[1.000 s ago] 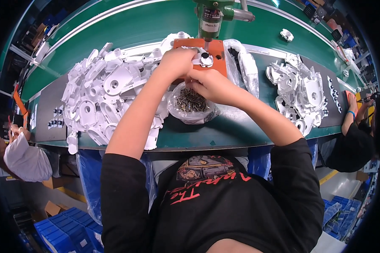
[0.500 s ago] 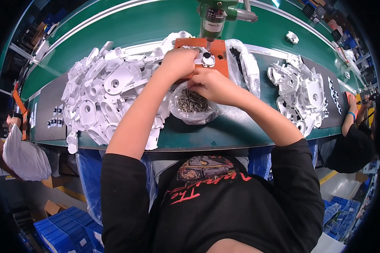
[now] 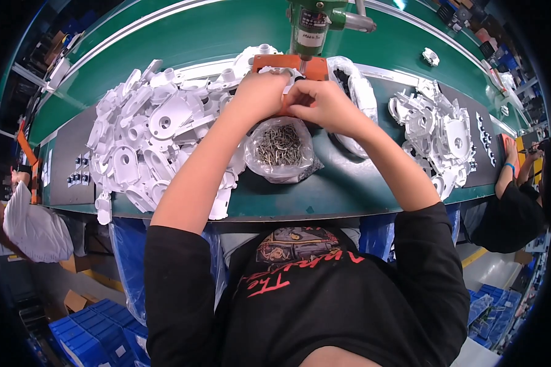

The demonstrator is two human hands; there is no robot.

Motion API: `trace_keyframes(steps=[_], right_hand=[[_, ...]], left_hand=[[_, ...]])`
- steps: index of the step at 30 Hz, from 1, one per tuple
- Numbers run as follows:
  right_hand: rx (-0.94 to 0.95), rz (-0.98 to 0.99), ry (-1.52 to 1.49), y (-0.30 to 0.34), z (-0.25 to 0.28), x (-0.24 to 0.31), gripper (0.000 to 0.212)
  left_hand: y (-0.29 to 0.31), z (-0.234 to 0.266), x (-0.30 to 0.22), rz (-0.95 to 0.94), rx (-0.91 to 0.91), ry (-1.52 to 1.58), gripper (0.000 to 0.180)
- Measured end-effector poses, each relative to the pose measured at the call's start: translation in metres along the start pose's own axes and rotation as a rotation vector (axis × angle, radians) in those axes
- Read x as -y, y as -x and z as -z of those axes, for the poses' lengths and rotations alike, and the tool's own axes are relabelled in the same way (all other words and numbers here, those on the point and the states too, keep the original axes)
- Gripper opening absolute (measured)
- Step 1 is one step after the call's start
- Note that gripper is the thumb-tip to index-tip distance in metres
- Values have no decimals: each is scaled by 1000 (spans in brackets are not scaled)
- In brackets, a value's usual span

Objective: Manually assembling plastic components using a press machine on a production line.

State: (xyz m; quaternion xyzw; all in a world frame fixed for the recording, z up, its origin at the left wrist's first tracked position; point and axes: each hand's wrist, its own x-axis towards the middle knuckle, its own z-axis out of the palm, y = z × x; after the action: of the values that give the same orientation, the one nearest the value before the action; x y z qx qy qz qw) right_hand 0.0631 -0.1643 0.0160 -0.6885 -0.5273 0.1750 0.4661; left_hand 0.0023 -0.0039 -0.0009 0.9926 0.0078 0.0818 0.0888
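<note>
An orange fixture block point(image 3: 316, 67) lies under the spindle of a green bench machine point(image 3: 310, 27). On the block sits a white plastic part point(image 3: 295, 72), mostly hidden by my hands. My left hand point(image 3: 264, 93) is closed against the part's left side, its fingertips out of sight. At the right, my right hand point(image 3: 324, 103) has thumb and fingers drawn together over the part's near end; whatever they pinch is too small to make out. Just below the hands stands a clear plastic bag of screws point(image 3: 280, 147), its mouth spread wide.
A large heap of white plastic parts point(image 3: 159, 122) lies to the left, a smaller heap point(image 3: 438, 131) to the right. A clear bag with dark pieces point(image 3: 358, 92) rests beside the block. Co-workers point(image 3: 33, 220) sit at both ends of the table.
My right hand has gone from the screw bag up to the white part on the orange block. My left hand has shifted slightly at the part.
</note>
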Motion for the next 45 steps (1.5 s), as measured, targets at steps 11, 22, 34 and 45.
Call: trace_keyframes(steps=[11,22,34,45], right_hand=[[-134,-101,63,-20,50,-15,10],[-193,-223,-109,-24,46,-56,12],[-277,-174,156,-39,21,-67,19],[-274,-131,33,-36,20,-77,17]], left_hand=[[9,-3,10,-32,-1,199,26],[7,-3,14,-34,28,261,21],[7,-6,14,-16,35,246,21],[6,-1,12,-14,38,248,22]])
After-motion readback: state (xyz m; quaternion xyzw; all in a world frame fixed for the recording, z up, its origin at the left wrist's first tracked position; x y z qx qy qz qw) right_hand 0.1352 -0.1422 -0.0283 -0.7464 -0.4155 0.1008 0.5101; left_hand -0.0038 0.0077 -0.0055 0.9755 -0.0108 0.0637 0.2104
